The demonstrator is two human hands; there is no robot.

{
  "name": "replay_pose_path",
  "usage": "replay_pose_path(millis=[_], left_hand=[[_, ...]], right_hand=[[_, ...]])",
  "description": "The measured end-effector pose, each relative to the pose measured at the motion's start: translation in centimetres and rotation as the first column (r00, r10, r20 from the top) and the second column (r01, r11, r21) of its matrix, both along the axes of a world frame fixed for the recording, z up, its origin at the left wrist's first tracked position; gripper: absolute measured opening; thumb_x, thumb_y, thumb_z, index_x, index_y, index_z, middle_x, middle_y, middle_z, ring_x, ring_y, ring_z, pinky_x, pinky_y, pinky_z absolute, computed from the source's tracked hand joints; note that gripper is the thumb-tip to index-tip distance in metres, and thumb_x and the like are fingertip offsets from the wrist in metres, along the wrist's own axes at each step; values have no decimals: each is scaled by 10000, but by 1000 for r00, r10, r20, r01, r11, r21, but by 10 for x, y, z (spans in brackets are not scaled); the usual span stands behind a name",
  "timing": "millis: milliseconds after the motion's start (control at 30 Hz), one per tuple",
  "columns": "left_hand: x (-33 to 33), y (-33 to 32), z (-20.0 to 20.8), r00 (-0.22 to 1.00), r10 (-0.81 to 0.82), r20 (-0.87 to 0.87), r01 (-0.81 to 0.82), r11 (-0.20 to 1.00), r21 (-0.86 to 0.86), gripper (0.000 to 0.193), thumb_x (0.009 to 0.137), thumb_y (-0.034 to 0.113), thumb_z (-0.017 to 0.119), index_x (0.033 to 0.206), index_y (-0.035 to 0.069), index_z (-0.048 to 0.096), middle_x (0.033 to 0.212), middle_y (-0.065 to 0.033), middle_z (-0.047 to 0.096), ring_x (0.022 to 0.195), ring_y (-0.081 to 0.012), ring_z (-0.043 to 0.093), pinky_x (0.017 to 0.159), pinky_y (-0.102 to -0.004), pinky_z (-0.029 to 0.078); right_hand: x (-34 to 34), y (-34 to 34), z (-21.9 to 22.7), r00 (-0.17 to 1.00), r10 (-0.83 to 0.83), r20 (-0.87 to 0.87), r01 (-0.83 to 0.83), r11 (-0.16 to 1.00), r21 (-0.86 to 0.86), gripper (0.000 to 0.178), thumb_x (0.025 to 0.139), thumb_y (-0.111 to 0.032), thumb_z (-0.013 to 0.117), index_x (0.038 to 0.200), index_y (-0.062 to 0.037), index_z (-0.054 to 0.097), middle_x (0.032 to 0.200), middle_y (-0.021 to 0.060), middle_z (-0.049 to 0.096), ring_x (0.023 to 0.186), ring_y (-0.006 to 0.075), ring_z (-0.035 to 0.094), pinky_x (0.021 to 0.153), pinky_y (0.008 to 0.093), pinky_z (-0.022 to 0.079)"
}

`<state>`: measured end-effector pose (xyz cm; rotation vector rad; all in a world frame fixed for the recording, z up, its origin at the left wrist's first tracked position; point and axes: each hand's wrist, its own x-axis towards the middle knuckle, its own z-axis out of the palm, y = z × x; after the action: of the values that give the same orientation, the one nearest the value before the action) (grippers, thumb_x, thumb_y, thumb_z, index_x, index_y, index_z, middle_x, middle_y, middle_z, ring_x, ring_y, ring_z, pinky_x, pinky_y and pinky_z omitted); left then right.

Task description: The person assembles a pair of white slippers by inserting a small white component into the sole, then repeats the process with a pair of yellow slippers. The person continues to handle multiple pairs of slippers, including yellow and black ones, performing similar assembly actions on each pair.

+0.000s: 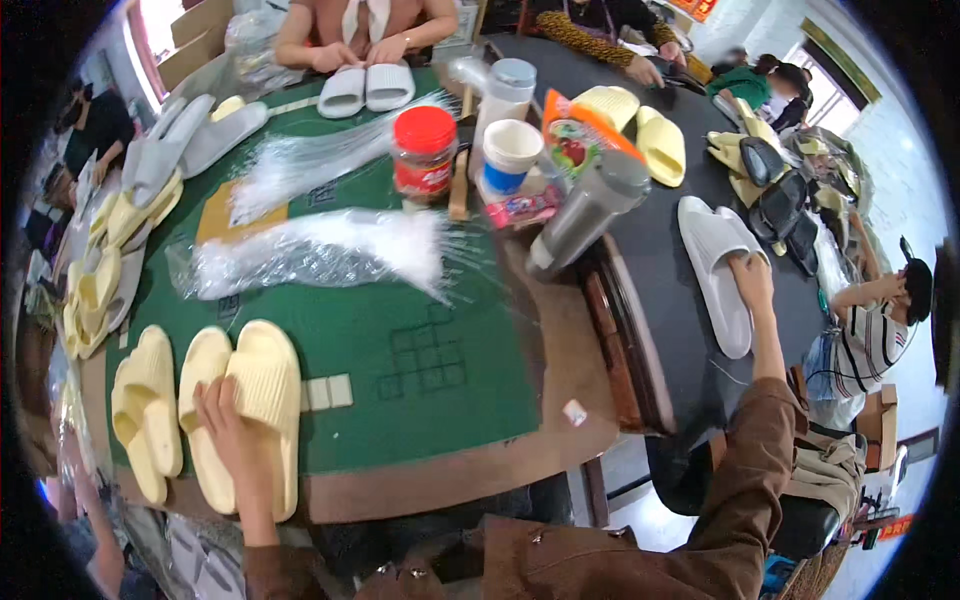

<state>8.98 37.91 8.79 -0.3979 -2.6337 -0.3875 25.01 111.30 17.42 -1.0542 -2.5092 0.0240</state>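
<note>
My left hand rests on a pair of pale yellow slippers at the near left of the green mat. Its fingers are stretched out over the straps; the thumb is hard to make out. On the dark table to the right, my right hand grips the strap of one slipper in a light grey pair. Its fingertips are partly hidden at the strap opening. Another pale yellow pair lies just left of my left hand, one slipper leaning against the other.
Clear plastic bags lie across the green mat. A red-lidded jar, a paper cup and a grey bottle stand near the table joint. More slippers line the left edge. Across the table, a person handles grey slippers.
</note>
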Motion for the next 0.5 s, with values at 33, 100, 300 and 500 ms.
replay_pose_path(millis=[33, 100, 300, 500], left_hand=[[-2, -2, -2, 1000, 9, 1, -9, 1000, -11, 544, 754, -115, 452, 1271, 54, 468, 1309, -141, 443, 1357, -376, 283, 1107, -468, 279], [-7, -17, -13, 999, -14, -36, 14, 1000, 6, 517, 786, -82, 437, 1277, 73, 480, 1321, -135, 439, 1353, -372, 291, 1113, -455, 274], [-6, -12, -4, 999, -34, -32, 33, 998, -46, 495, 787, -62, 488, 1265, 70, 492, 1303, -154, 461, 1327, -387, 323, 1086, -451, 313], [-8, -42, -10, 989, -10, -146, 7, 1000, -22, 486, 794, -66, 480, 1264, 54, 489, 1279, -162, 473, 1295, -411, 342, 1061, -474, 332]], right_hand=[[10, -9, -1, 1000, -14, 24, 14, 1000, 8, 450, 798, -365, 615, 906, 71, 619, 909, 273, 627, 885, 428, 602, 756, 460, 451], [27, -30, 0, 999, 40, 25, -40, 999, 8, 426, 797, -331, 625, 896, 84, 620, 864, 271, 626, 850, 415, 608, 734, 457, 448], [75, -133, -13, 978, 208, -24, -209, 976, -55, 345, 775, -198, 658, 732, 121, 533, 613, 204, 545, 573, 199, 535, 527, 381, 409], [49, -336, 1, 922, 387, -1, -373, 889, -268, 224, 652, -95, 646, 677, 111, 562, 657, 235, 576, 603, 306, 573, 572, 407, 427]])
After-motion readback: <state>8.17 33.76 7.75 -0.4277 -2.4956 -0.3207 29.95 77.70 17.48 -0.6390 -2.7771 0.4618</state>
